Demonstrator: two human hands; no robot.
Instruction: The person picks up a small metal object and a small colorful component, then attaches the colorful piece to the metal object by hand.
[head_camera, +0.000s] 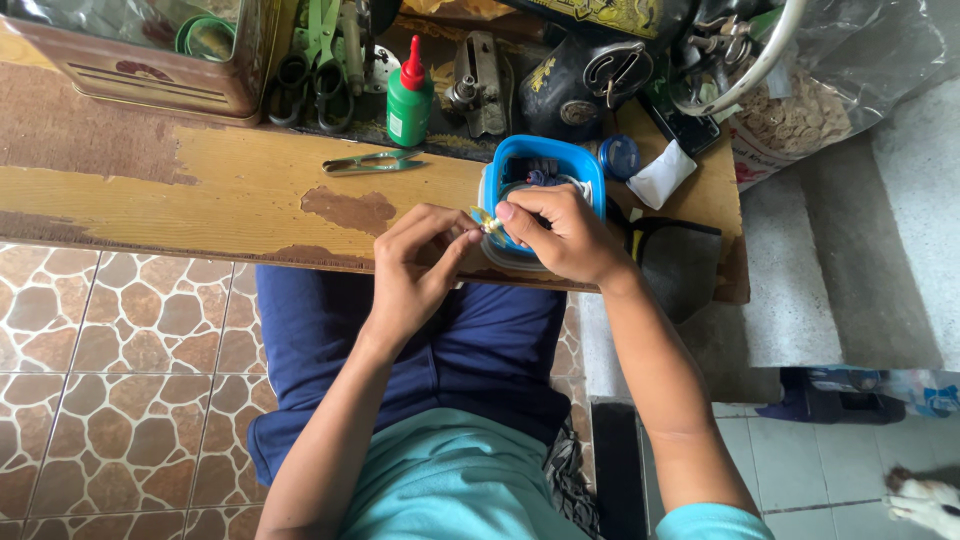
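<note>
Worn wooden desk (250, 190) carries one blue-rimmed box (545, 160), one green bottle (409, 100), one thread snip (372, 162) and one black sewing machine (590, 70). Two hands meet at the box's near edge: left hand (418, 262) and right hand (560, 235) both pinch one small yellow piece (486, 222) between fingertips.

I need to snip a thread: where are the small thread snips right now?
In the head view, the thread snips lie flat on the wooden table, just below the green bottle and left of the blue box.
</note>
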